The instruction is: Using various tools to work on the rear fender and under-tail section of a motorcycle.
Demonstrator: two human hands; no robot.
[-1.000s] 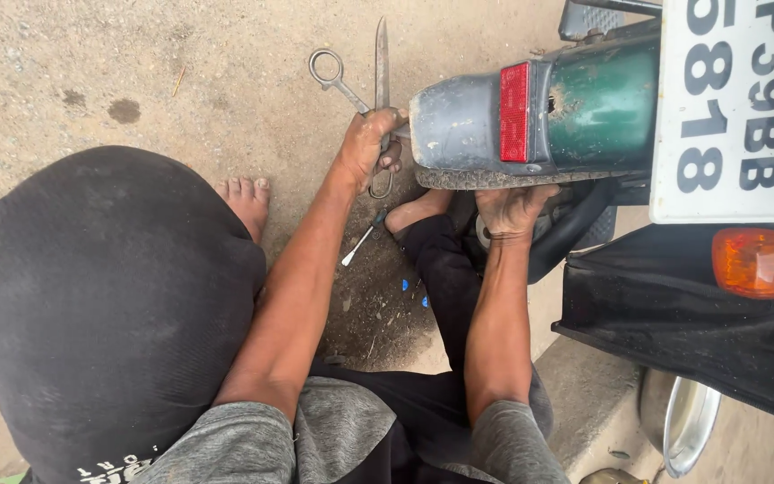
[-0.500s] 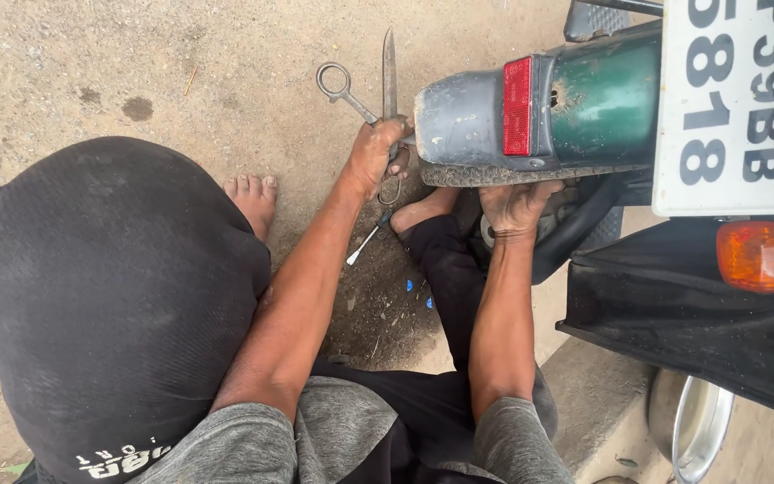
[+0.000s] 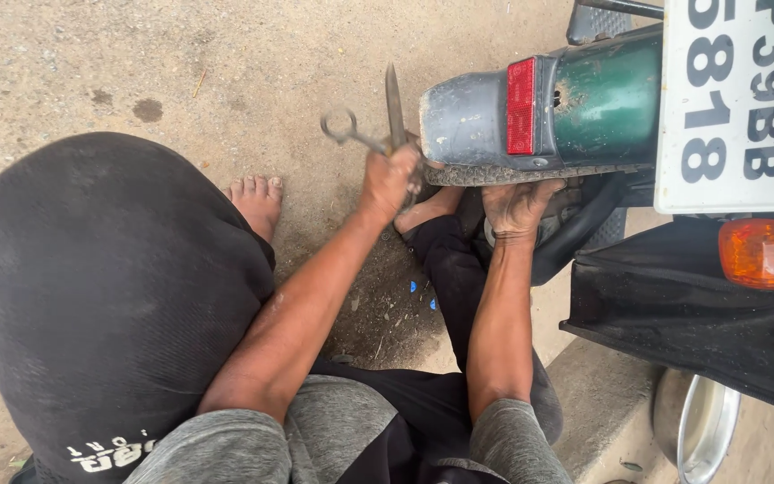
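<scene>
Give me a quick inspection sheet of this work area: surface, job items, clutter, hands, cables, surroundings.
Surface: bare, dusty concrete ground, stained.
Job's things: grey-and-green rear mudguard with red reflector; long metal ring spanner and flat metal bar.
Clutter: small blue scraps on the ground.
Hands: left hand grips the spanner and bar; right hand presses under the mudguard.
Cables: nothing seen.
Surroundings: orange indicator lamp, black seat cover, chrome exhaust, bare foot.
</scene>
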